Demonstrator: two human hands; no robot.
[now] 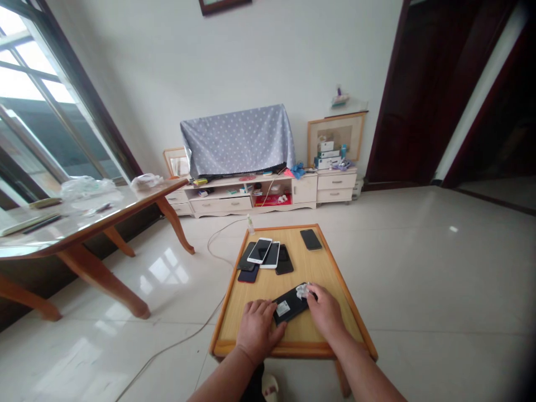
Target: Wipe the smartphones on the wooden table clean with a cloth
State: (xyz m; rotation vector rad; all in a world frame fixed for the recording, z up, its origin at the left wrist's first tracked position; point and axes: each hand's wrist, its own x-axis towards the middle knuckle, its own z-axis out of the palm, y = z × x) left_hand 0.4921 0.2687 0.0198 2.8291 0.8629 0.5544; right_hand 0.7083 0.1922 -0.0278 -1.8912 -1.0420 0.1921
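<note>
Phone (293,304), left fingers (266,307) at end, right fingers (317,290) opposite

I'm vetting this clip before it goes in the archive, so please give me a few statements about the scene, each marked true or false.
1. The left hand touches the left end of a dark phone with a pale label. True.
2. The right hand holds a screwdriver. False: its fingers hold a white wad at the other end of that phone.
3. One white phone partly overlaps another white phone. True.
4. The cloth over the cabinet is plain red. False: it is blue-grey with pale dots.
5. A lone dark phone lies near the far right corner of the small table. True.
</note>
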